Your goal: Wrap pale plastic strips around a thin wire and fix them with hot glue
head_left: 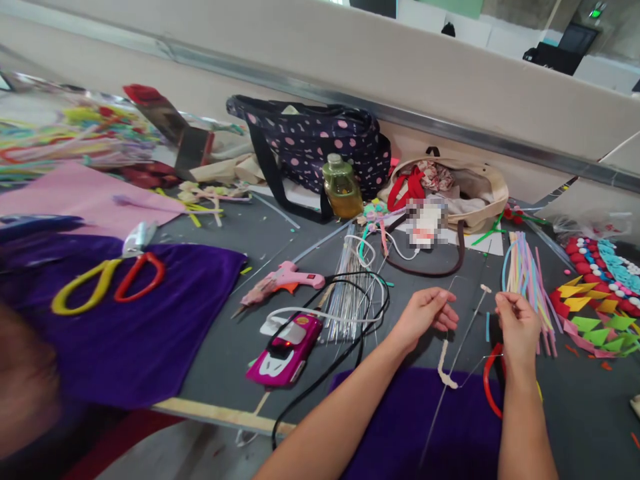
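Cream, bumpy wrap [443, 367] on thin, bent wire [484, 358] — left hand [429, 312] loosely pinched around it, right hand [519, 327] closed, hold unclear.

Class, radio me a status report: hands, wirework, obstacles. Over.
Left hand, right hand raised, exact grip unclear. Partly cream-wrapped bent wire between and below them. Red-and-yellow-handled scissors partly hidden behind right wrist, possibly in the way.

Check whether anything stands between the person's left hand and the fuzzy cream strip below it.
Nothing visible blocks the left hand: the upper end of the fuzzy cream strip shows just below it in this view. The thin straight wire slants up to one side, toward the right hand.
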### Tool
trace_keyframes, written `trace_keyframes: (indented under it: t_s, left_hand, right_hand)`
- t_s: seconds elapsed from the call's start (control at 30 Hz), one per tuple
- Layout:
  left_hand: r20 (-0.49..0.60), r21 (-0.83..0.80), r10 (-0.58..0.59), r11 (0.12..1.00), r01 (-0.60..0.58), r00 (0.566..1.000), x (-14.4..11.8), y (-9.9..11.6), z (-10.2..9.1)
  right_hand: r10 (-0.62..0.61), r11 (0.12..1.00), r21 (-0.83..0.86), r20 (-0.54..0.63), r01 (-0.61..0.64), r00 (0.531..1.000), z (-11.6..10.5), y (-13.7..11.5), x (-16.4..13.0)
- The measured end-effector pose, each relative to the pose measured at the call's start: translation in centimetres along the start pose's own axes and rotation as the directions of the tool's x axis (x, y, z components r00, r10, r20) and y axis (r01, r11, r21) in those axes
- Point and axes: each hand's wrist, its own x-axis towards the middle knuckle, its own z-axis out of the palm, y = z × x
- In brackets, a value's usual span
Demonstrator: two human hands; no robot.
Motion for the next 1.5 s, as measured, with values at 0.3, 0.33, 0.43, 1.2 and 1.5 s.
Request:
trace_keyframes:
  t_s: [0.3,0.33,0.43,1.2,1.5]
  left_hand:
    - [0.145,0.023,-0.092,0.996,0.090,0.985,-0.4,0.0,0.4]
    - [0.109,0.006,-0.066,0.998,0.066,0.992,-0.3,0.1,0.5]
    - [-0.017,-0.031,0.015,0.999,-0.015,1.000,-0.2,0.1,0.7]
    - [0.002,-0.107,-0.022,0.994,0.022,1.000,1.6,0.7,0.2]
    - [-0.066,-0.110,-0.007,0.994,0.000,0.998,2.6,1.4,0.6]
  right_hand:
    - [0.100,0.903,0.424,-0.037,-0.075,0.994,0.0,-1.2,0.7]
    - [0.112,0.882,0.461,-0.008,-0.096,0.994,0.1,-1.4,0.6]
    - [0.162,0.855,0.489,0.070,-0.175,0.984,0.3,-1.6,0.0]
    - [0.176,0.947,0.207,0.306,-0.245,0.936,4.9,-4.3,0.3]
    - [0.165,0.945,0.237,0.243,-0.224,0.956,6.1,-3.0,0.8]
